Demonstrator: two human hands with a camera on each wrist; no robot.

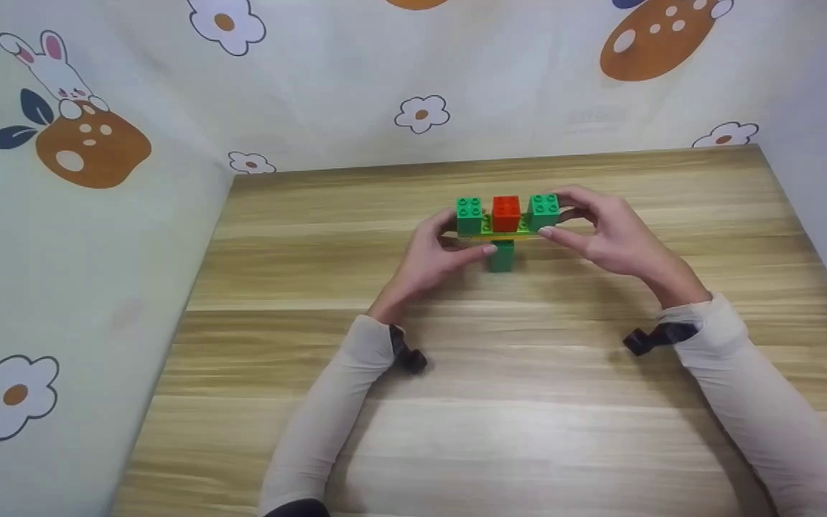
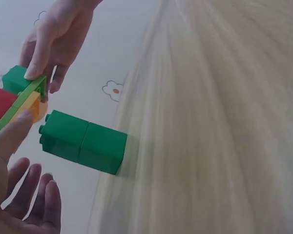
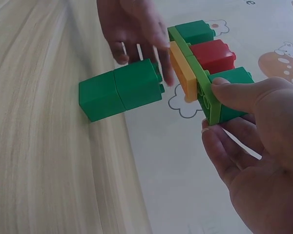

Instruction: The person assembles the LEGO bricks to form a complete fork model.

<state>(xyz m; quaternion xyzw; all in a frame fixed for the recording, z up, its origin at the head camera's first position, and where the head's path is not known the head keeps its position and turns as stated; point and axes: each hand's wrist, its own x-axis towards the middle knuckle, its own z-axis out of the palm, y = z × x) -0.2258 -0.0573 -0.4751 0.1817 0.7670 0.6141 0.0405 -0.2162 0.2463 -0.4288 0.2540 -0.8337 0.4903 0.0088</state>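
Both hands hold a toy brick assembly between them, above a stack of two green bricks (image 3: 119, 91) that stands upright on the table. The assembly has a lime-green base (image 3: 214, 109) with a yellow-orange plate (image 3: 183, 71) under it. On top sit a red brick (image 1: 506, 215) in the middle, a left green brick (image 1: 469, 217) and a right green brick (image 1: 544, 212). My left hand (image 1: 429, 255) grips the left end, its thumb at the plate's edge. My right hand (image 1: 618, 237) pinches the right end between thumb and fingers. A gap shows between plate and stack in both wrist views.
The wood-grain table (image 1: 514, 402) meets a pale wall covering (image 1: 334, 93) with printed flowers and rabbits behind and at the left. Black wrist devices hang below both cuffs, near the tabletop.
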